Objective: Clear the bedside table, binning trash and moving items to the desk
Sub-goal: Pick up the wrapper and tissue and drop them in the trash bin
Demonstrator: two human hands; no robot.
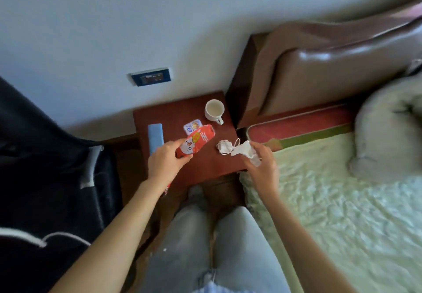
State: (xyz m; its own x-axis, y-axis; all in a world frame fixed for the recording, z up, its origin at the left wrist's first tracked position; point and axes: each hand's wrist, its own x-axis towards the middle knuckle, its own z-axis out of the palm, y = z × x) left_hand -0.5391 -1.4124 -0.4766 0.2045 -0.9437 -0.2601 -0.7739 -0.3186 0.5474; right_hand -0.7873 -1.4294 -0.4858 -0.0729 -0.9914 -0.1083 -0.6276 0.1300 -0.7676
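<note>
Your left hand (167, 159) grips the red snack wrapper (196, 143) — its long axis running up-right over the desk (159, 114). Your right hand (262, 162) pinches the crumpled tissue (243, 151) at the desk's right edge — nearer the mug (214, 110) behind.

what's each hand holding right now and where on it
Left hand: the red snack packet, grip at its near end. Right hand: crumpled white tissue, pinched at its near edge.
</note>
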